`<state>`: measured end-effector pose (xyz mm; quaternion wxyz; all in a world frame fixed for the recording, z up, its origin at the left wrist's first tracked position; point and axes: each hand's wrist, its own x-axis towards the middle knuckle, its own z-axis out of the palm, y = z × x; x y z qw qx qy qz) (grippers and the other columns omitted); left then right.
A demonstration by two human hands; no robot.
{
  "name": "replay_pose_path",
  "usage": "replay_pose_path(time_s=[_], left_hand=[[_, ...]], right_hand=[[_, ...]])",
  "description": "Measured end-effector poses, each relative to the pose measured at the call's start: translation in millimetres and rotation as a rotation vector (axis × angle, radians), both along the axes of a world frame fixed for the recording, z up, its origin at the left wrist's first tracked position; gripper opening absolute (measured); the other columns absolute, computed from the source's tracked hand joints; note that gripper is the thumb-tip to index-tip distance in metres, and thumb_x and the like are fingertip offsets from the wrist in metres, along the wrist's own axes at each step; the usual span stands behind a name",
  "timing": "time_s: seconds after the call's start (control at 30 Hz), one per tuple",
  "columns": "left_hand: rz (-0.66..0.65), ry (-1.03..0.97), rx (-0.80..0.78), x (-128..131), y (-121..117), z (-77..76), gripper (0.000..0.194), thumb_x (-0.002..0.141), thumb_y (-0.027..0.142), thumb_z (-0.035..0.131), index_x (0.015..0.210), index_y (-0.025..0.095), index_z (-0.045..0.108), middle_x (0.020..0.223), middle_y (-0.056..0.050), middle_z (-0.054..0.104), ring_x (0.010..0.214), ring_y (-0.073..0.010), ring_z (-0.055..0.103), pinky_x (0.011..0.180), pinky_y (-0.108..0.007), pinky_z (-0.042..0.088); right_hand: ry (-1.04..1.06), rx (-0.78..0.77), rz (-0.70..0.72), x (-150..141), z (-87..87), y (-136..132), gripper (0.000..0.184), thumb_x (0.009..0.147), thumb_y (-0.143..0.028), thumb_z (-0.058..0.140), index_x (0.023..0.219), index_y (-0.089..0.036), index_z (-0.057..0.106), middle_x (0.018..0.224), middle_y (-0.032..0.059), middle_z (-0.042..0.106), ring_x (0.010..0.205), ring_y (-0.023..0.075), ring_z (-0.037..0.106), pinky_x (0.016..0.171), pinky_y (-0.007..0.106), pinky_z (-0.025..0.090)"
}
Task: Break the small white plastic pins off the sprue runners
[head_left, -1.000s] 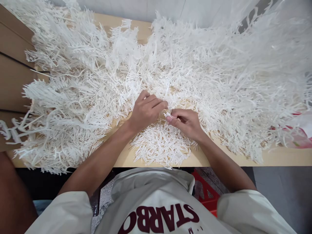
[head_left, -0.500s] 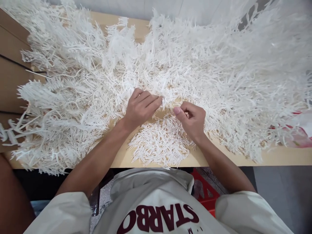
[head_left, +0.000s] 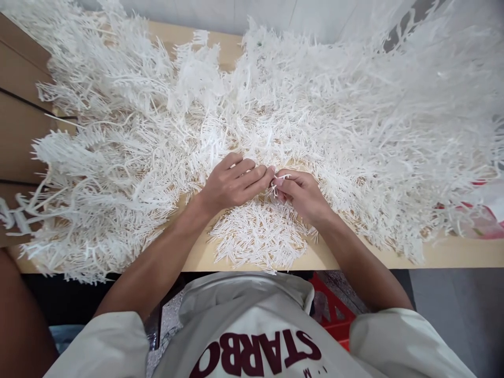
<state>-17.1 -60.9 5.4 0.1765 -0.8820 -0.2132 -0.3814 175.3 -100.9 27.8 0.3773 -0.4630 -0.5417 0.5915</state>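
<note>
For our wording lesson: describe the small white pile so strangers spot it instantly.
On the table, find the edge nearest the shirt. There, nearer than the left hand and right hand, lies the small pile. Its short, loose bits differ from the shaggy heap beyond.

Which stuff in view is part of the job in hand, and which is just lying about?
Part of it, by the look:
left hand
right hand
white strand in the right hand
small white pile
larger white heaps, probably
table

Apparently just about:
brown box-like thing, left
red plastic item, below the table edge
</note>
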Motion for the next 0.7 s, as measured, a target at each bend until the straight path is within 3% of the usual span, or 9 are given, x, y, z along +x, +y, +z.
replay_pose_path(time_s=[0.2,0.33,0.7], left_hand=[[0.015,-0.032,-0.086,-2.0,2.8,-6.4,0.015,0.090,0.019,0.052,0.103,0.026,0.058,0.082,0.003,0.068,0.069,-0.0095,0.059,0.069,-0.032,0.043],[0.092,-0.100,-0.135,1.3,1.1,-9.8,0.011,0.092,0.023,0.050,0.099,0.026,0.057,0.080,0.004,0.068,0.065,-0.0093,0.059,0.074,-0.035,0.044],[0.136,-0.169,-0.167,20.6,-11.7,-1.7,0.010,0.090,0.018,0.051,0.088,0.023,0.059,0.073,0.005,0.069,0.061,-0.0088,0.058,0.077,-0.035,0.040]], right_hand=[[-0.091,-0.008,0.053,-1.0,0.0,0.4,0.024,0.083,-0.029,0.056,0.063,-0.017,0.054,0.051,-0.0062,0.048,0.047,0.0042,0.040,0.046,0.020,0.031],[-0.100,0.062,0.100,0.7,0.9,0.2,0.020,0.079,-0.025,0.057,0.061,-0.017,0.053,0.053,-0.0061,0.046,0.048,0.0041,0.038,0.045,0.020,0.029],[0.018,0.136,0.249,17.0,-5.2,2.8,0.028,0.076,-0.028,0.060,0.054,-0.017,0.047,0.050,-0.0071,0.035,0.049,0.0050,0.030,0.046,0.022,0.022]])
